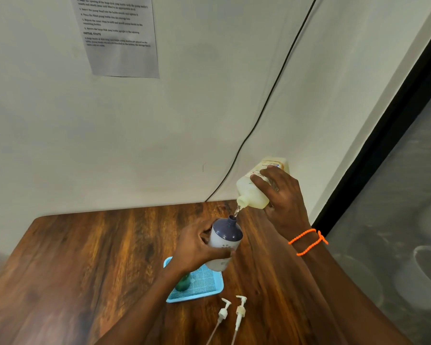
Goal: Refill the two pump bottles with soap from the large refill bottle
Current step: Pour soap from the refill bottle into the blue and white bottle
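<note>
**Soap poured over a wooden table**

Dark wooden table point(85, 257) met a pale wall, where a printed sheet point(120, 38) hung and a black cable point(271, 95) ran down. Above the table, the right hand point(281, 195) was wrapped around the large refill bottle point(254, 190), fingers curled across its label, tipping it neck-down. A thin stream of soap point(237, 210) fell from its mouth into the open neck of a white pump bottle with a dark blue top point(224, 242). The left hand point(197, 247) gripped that bottle around its body, holding it tilted above a blue tray point(204, 287). A green bottle point(183, 282) stood in the tray (mostly hidden by the left wrist). Two pump heads point(232, 312) lay on the table nearby.
</note>
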